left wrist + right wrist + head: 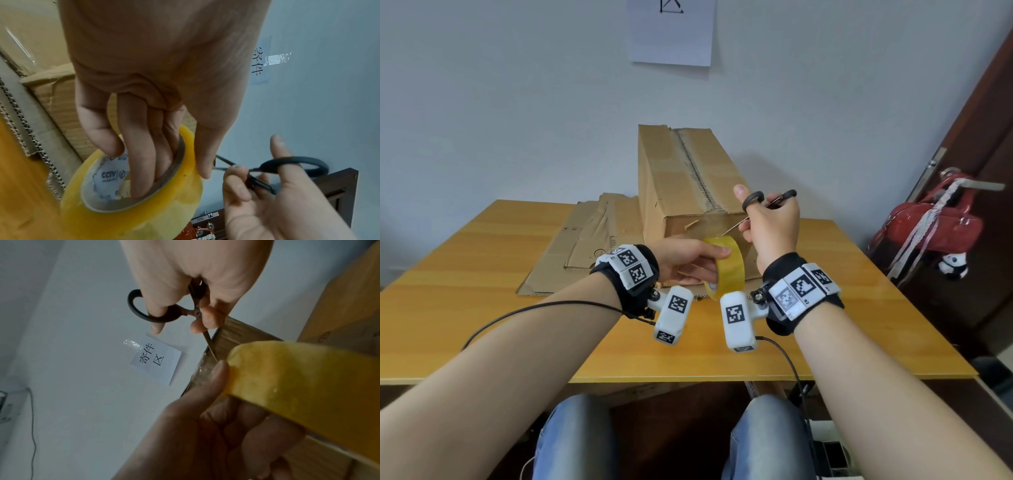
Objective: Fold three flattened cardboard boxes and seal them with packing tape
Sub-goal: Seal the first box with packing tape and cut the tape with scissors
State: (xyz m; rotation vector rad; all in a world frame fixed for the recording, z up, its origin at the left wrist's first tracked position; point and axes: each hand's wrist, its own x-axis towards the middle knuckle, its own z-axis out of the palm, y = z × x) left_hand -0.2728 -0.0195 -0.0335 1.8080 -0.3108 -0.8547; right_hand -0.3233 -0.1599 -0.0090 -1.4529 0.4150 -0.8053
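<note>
A long folded cardboard box [681, 185] lies on the wooden table [482, 308], its top seam taped. My left hand [688, 260] grips a yellow roll of packing tape [726, 267] in front of the box's near end, fingers through the core [144, 175] and thumb on the rim. My right hand [770, 226] holds black-handled scissors [756, 202], thumb through one loop [139, 308]. The blades [209, 345] point down at the tape stretched between roll [308, 386] and box, close to the left thumb.
Flattened cardboard boxes [585, 240] lie stacked on the table left of the folded box. A red handbag [935, 222] hangs on the dark door [989, 137] at the right. A paper sign [671, 31] is taped to the wall. Cables run off the wrist cameras.
</note>
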